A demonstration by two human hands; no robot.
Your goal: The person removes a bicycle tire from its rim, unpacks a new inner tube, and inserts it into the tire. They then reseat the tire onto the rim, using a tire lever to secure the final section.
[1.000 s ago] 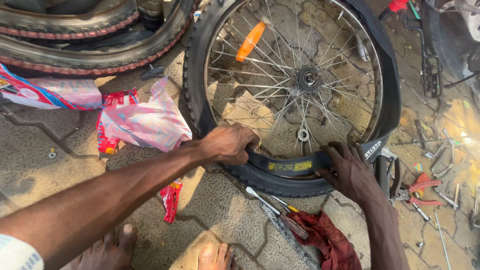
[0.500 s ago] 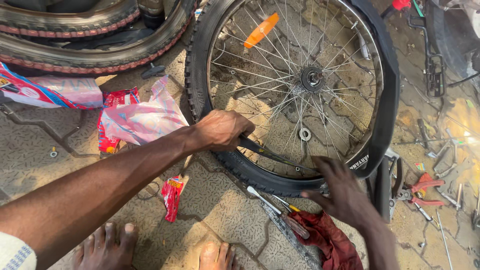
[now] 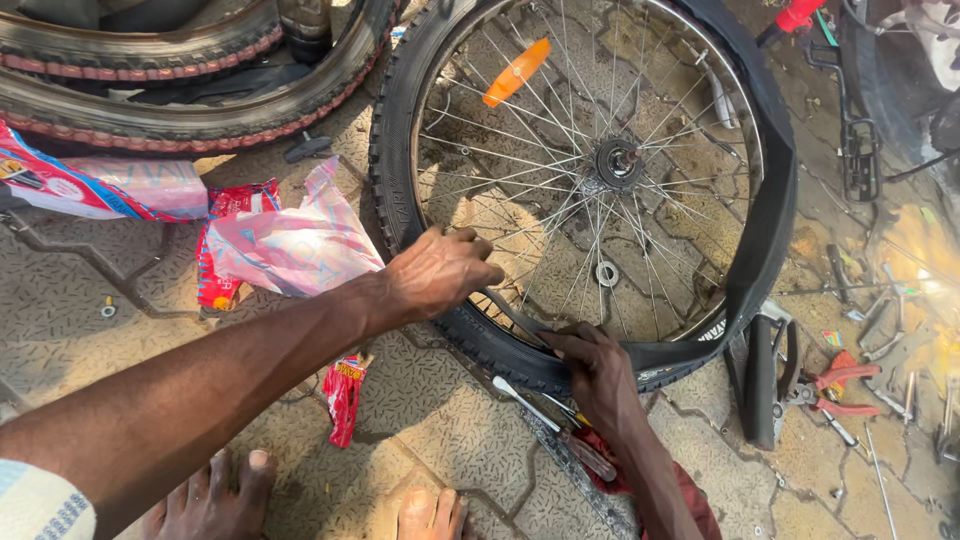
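A spoked bicycle wheel (image 3: pixel 620 160) with a black tyre (image 3: pixel 390 190) lies flat on the paved ground. An orange reflector (image 3: pixel 517 71) is clipped to its spokes. My left hand (image 3: pixel 440 272) presses on the near rim and tyre edge, fingers curled. My right hand (image 3: pixel 600 375) grips the near tyre where a black inner tube (image 3: pixel 765 250) folds out over the rim on the right. Both my bare feet show at the bottom edge.
Two more tyres (image 3: pixel 190 110) lie top left. Pink and red plastic wrappers (image 3: pixel 285 245) sit left of the wheel. A screwdriver (image 3: pixel 540 412) and red cloth (image 3: pixel 690 495) lie under my right arm. Red pliers (image 3: pixel 835 385) and loose metal parts are scattered right.
Both hands have slid left along the near tyre edge. The inner tube now hangs further over the right side of the rim.
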